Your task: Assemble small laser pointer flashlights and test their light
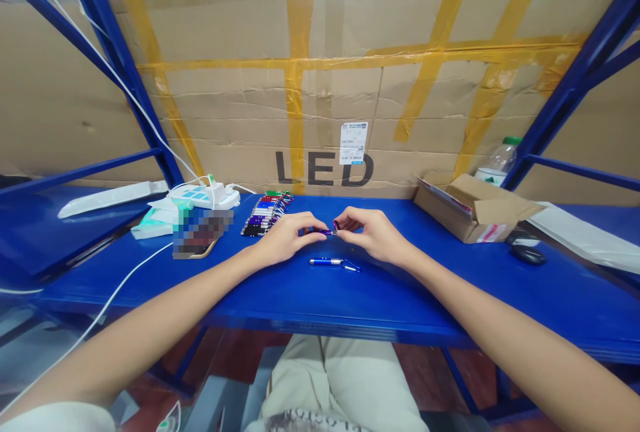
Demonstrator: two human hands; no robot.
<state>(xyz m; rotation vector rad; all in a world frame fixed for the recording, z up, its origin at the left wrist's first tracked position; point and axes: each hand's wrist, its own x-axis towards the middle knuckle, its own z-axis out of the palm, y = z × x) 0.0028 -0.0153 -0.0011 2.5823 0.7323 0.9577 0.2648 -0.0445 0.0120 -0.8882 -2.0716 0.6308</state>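
My left hand [287, 237] and my right hand [373, 232] meet over the middle of the blue table [280, 292]. Both pinch the same small blue keychain flashlight [325, 232], the left on its barrel, the right on its purple clip end. A second blue keychain flashlight [333, 262] lies on the table just in front of my hands. A row of several coloured keychain flashlights [266, 213] lies to the left of my left hand.
An open cardboard box [473, 209] sits at the right, a plastic bottle [497, 162] behind it and a black mouse [527, 255] beside it. A white power strip [205, 193] with cables and a blurred item lie at the left. A taped cardboard wall marked LED [325, 169] backs the table.
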